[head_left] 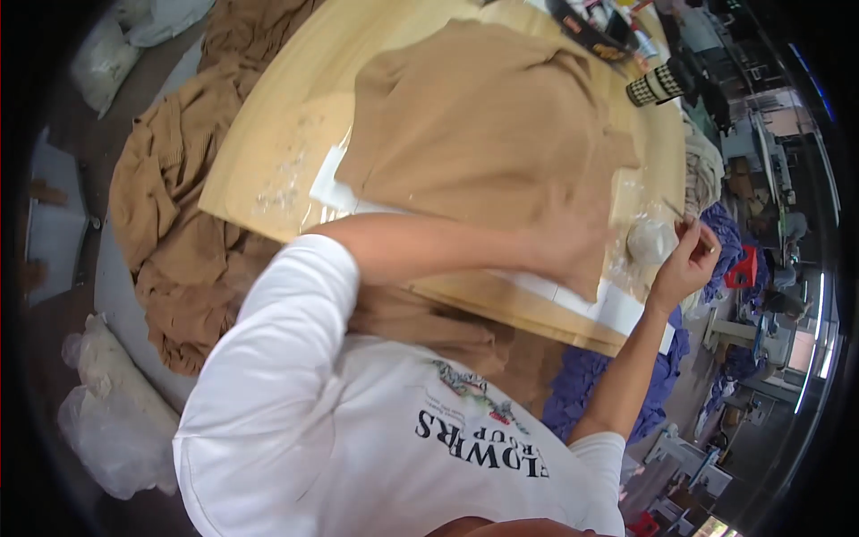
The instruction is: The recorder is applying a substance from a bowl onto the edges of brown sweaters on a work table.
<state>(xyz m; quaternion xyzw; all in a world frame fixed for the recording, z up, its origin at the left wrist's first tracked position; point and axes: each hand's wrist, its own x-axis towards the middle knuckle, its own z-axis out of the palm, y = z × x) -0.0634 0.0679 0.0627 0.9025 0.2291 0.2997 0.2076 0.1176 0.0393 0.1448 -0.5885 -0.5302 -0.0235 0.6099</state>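
Observation:
A tan knitted garment (474, 125) lies spread on a light wooden table, its lower edge over a white strip (335, 183). My left hand (577, 237) reaches across to the garment's near right part; motion smears its fingers, so their shape is unclear. At the table's right edge, my right hand (689, 264) is raised with fingers pinched. A thin dark piece sticks out at its fingertips, too small to name. Beside that hand sits a whitish round object (651, 242), its kind unclear.
More tan knitwear (174, 179) hangs in a heap along the table's left side. Purple cloth (591, 385) is bunched at the right. A black container (595, 31) with small items and a checkered cup (658, 85) stand at the far right. Plastic bags (116, 438) lie lower left.

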